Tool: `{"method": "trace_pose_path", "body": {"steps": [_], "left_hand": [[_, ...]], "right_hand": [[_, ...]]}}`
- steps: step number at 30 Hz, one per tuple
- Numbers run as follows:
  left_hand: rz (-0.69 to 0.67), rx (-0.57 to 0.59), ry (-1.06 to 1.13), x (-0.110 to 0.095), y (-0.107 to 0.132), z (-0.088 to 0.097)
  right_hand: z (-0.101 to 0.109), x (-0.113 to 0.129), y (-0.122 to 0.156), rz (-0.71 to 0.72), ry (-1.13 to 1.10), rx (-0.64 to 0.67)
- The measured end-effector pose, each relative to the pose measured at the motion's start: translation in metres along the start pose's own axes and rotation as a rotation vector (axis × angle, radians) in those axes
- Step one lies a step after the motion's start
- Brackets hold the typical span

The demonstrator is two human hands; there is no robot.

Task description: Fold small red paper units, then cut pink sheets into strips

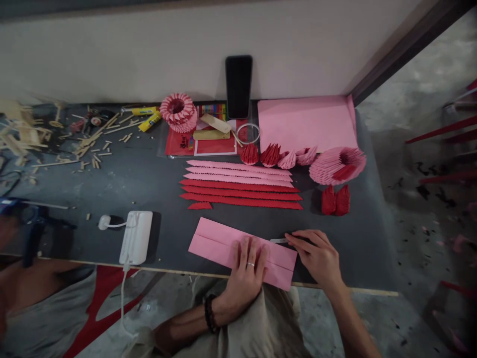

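Note:
A pink paper sheet point(216, 238), creased lengthwise, lies aslant at the table's front edge. My left hand point(248, 271) rests flat on its middle with the fingers stretched out, holding nothing. Just right of that, my right hand point(316, 251) pinches a slim, pale, blade-like tool point(278, 240) between thumb and fingers. The tool's tip points left, close to the sheet's upper edge; whether it touches the paper I cannot tell. Beyond the sheet lie several jagged-edged pink strips point(238, 174) and red strips point(240, 194), plus one short red piece point(200, 205).
A white power bank point(136, 237) with a cable stands left. Behind are a phone point(239, 87), folded-paper rings point(179, 112), a large pink folded piece point(331, 166), red bundles point(335, 200) and pink sheets point(305, 119). Wooden sticks point(93, 141) and another person's arm point(26, 298) are leftward.

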State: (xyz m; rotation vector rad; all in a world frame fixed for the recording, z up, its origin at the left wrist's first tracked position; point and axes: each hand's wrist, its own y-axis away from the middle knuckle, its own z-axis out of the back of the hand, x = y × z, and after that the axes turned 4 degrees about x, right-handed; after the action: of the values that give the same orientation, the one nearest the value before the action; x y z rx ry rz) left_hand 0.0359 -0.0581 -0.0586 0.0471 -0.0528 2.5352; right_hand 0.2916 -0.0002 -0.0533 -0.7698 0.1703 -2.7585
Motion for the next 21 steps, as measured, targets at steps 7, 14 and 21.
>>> {"method": "trace_pose_path", "body": {"steps": [7,14,21], "left_hand": [[0.029,-0.018,0.095,0.002,0.000,0.001],[0.034,-0.035,0.235,0.004,0.003,0.007],[-0.028,-0.080,0.110,0.005,0.005,-0.003]], "right_hand": [[-0.013,0.016,-0.021,0.041,0.012,0.033],[-0.006,0.008,-0.022,0.100,0.032,0.083],[0.009,-0.021,-0.011,0.144,0.047,0.048]]}}
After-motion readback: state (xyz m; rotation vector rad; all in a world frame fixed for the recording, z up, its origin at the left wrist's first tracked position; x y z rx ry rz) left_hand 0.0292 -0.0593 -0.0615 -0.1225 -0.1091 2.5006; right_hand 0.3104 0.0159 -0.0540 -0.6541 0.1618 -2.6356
